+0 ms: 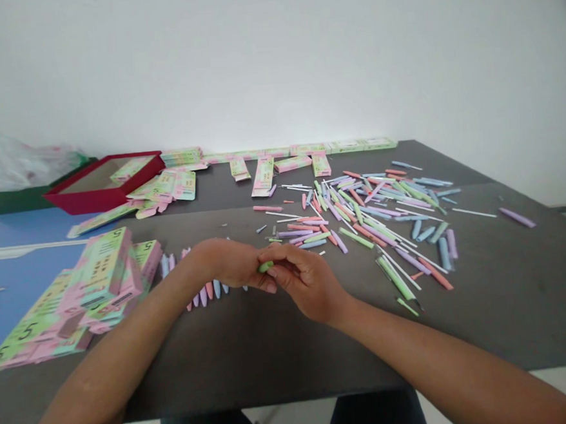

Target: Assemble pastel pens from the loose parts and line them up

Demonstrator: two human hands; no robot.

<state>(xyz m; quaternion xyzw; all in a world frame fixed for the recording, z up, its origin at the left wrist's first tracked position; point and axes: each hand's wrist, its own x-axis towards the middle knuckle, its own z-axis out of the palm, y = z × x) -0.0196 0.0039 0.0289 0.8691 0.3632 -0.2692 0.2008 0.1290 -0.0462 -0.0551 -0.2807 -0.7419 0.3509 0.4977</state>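
My left hand (236, 265) and my right hand (310, 281) meet above the middle of the table. Between their fingertips shows a short part of a light green pen (266, 266); the rest of it is hidden by the fingers. Both hands are closed around it. Behind and below my left wrist lies a row of pastel pen pieces (210, 291), partly covered by the hand. To the right of my right hand spreads a loose heap of pastel pen parts (360, 210), mixed with thin white refills (411, 236).
Printed pen boxes (100, 267) are stacked at the left, with flat cartons (165, 188) behind them. A red box (88, 196) and a dark green box (13, 200) holding a plastic bag (25, 162) stand back left. More cartons (341, 146) line the wall. One purple pen part (516, 217) lies far right.
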